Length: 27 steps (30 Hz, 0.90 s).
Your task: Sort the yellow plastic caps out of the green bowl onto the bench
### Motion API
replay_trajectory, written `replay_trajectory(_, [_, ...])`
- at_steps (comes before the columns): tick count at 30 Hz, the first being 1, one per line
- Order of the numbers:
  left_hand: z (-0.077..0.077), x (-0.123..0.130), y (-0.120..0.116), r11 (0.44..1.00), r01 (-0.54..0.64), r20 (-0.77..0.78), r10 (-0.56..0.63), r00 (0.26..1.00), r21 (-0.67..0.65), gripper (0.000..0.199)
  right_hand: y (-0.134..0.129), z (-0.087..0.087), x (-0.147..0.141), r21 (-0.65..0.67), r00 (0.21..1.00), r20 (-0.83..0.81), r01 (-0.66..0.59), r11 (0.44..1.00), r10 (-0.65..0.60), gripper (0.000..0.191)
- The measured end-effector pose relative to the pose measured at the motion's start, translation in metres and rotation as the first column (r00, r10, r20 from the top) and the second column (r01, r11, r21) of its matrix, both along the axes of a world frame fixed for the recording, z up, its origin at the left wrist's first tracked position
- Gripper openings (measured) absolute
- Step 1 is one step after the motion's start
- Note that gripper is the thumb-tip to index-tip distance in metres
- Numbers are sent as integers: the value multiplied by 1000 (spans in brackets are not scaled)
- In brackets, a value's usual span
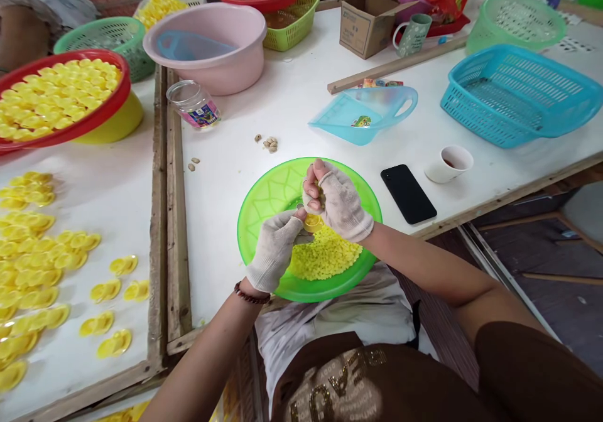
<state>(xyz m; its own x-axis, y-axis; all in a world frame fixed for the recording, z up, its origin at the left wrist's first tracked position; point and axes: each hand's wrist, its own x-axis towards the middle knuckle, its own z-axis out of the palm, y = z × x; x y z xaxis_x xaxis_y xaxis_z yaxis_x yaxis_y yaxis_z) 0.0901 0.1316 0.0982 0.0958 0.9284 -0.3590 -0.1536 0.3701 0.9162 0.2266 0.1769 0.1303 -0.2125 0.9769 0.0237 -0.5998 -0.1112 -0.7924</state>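
Observation:
My left hand (276, 250) and my right hand (336, 200) wear worn, fingerless pale gloves and meet above a green plastic plate (264, 233). A round yellow plastic cap (312, 223) sits between them, gripped by my left fingertips. My right fingers curl around a small pale piece (311, 201), partly hidden by the glove. Under both hands lies a heap of small yellow pieces (325, 254) on the plate. Its upper part is hidden by my hands.
A black phone (407, 193) and a white cup (447, 163) lie right of the plate. Yellow pieces cover a white board (94, 177) to the left, beside a red tray (61, 98). A blue basket (518, 95), pink basin (205, 45) and cardboard box (365, 23) stand beyond.

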Motion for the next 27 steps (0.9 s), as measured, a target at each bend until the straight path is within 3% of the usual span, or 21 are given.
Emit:
replay_trajectory(6, [8,-12,-1,998,-38,-23,39,999,51,35,-11,-2,25,-26,974,208,-85,996,88,42])
replay_trajectory(10, [13,-20,-1,997,-66,-13,67,998,40,34,-24,-9,38,178,843,535,-176,968,55,26])
replay_trajectory(12, [13,-20,-1,998,-63,5,63,998,14,36,-28,-10,38,281,783,622,-248,927,21,17])
replay_trajectory(14, [12,-18,-1,999,-47,13,47,999,2,37,-29,-9,36,299,757,653,-307,904,41,13])
replay_trajectory(19, [21,-29,-14,999,-41,-9,41,999,4,36,-32,-5,40,301,703,708,-219,928,-64,22])
replay_trajectory(22, [39,-57,-30,994,-64,-125,75,989,88,33,-34,-10,48,275,522,852,-375,885,-44,23])
replay_trajectory(24, [50,-85,-43,978,-120,-292,166,942,168,29,-34,-18,51,196,308,951,-579,791,-10,24])
replay_trajectory(27, [54,-138,-69,935,-211,-581,344,737,286,22,-38,-33,49,127,42,988,-782,610,-151,25])
